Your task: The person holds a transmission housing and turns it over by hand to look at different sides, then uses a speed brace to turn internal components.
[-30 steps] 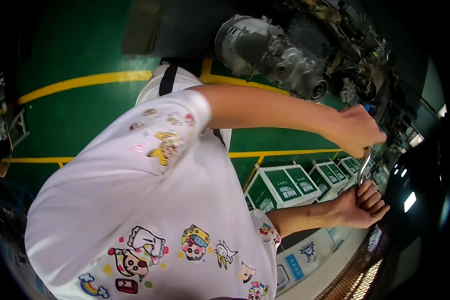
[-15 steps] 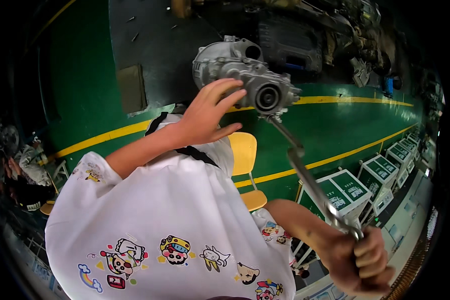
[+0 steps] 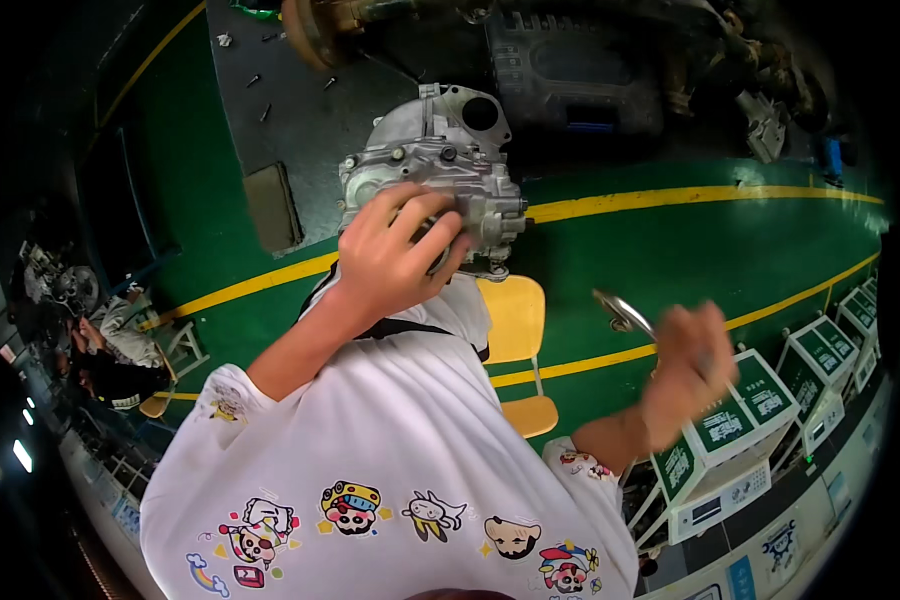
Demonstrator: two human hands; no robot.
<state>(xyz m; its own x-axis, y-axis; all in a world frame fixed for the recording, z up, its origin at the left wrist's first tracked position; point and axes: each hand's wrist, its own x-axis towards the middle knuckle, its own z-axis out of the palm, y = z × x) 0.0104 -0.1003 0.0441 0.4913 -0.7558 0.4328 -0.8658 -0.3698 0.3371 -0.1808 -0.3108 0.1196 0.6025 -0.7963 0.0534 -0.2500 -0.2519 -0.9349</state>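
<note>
A silver-grey cast gearbox housing [image 3: 435, 165] sits at the edge of the dark workbench, in front of me. My left hand [image 3: 395, 245] rests on its near side, fingers curved over the casting and slightly apart. The hand covers part of the near face. To the right, my right hand [image 3: 688, 365] is closed round a shiny metal wrench [image 3: 625, 313] and blurred by motion. The wrench points left toward the housing, with its end well apart from it. Most of its handle is hidden in the fist.
On the workbench [image 3: 315, 130] lie loose bolts [image 3: 265, 112], a dark tool case [image 3: 575, 75], a brown pad [image 3: 272, 208] and greasy machine parts. A yellow chair [image 3: 515, 320] stands below. Green-topped cabinets [image 3: 722, 425] line the right. A person [image 3: 120, 350] sits at far left.
The wrench has come away from the housing, and my right hand has moved up with it. The housing appears turned, and my left hand now lies over its near face.
</note>
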